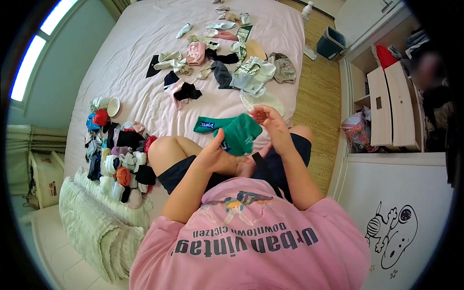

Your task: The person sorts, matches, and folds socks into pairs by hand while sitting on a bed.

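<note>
A green sock point(244, 133) with a pale mark rests in my left hand point(217, 153), whose thumb presses against its near left side. Beyond it a green cuff point(207, 124) with a dark blue label sticks out to the left over the bed; whether this is a second sock I cannot tell. My right hand point(271, 123) is raised at the sock's upper right edge, fingers loosely bent and apart. Its fingertips are close to the fabric, and contact is unclear. Both hands are above my lap.
Loose socks and cloth pieces point(222, 72) lie scattered across the pink bedsheet point(130, 63). Rolled socks point(123, 177) are packed together by my left knee, near a white bowl point(113, 107). A ruffled bedspread point(94, 227) lies front left. Open drawers point(394, 106) stand at the right.
</note>
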